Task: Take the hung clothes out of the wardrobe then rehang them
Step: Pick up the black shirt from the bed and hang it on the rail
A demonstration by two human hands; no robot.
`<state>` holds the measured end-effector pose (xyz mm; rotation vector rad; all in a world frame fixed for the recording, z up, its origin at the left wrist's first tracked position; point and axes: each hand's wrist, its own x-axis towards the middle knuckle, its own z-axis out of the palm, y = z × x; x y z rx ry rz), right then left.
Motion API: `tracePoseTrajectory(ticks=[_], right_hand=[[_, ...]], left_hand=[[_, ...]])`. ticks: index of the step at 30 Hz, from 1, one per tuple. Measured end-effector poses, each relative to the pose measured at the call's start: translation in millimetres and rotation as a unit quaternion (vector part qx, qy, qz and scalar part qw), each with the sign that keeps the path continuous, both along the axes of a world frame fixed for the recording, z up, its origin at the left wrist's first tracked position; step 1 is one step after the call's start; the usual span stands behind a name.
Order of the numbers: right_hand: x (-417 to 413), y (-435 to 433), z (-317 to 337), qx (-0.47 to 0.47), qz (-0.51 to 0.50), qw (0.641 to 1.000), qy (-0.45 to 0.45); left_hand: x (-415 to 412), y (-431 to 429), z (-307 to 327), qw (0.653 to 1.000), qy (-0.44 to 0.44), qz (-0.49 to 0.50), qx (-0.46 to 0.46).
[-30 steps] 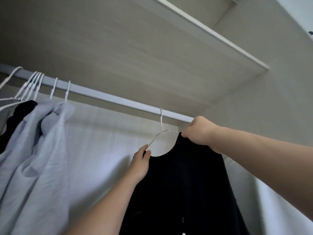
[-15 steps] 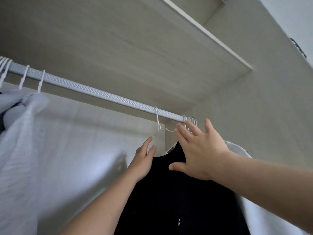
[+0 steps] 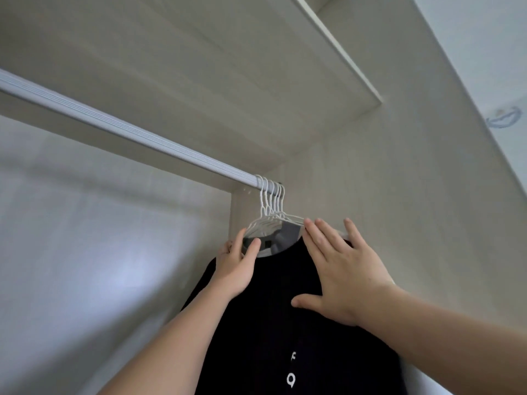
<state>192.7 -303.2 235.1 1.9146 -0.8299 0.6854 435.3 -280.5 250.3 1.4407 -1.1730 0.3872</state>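
Pale wardrobe point(image 3: 385, 223) interior, rail point(image 3: 142, 138) crowded at its far right end with white wire hangers point(image 3: 269, 208): black garment point(image 3: 271, 332) hangs nearest, left hand point(image 3: 235, 272) pinching its collar edge, right hand point(image 3: 342, 275) flat, fingers spread on its shoulder; soft, light, likely slides off thin wire, best held by the hanger.

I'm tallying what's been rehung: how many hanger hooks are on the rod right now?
5, I think: the hooks are all bunched at the right end of the rod, above the black garment. Overlapping wires may hide another.
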Motion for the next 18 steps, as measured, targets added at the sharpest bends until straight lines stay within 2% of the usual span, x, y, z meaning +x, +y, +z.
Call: tracePoseTrajectory(ticks=[6,11,18], right_hand=[[-0.3,-7.5,-2.3,-0.022,0.019,1.000,-0.013],[-11.3,-0.7,-11.1,0.008,0.071,0.996,-0.049],[-84.6,16.5,-65.1,0.086,0.153,0.982,-0.063]], left_hand=[[-2.8,-7.8,-0.8,1.000,0.011,0.017,-0.005],[-18.2,13.1,-9.4,0.999,0.037,0.020,0.010],[-96.4,57.5,-87.6,0.999,-0.024,-0.019,-0.018]])
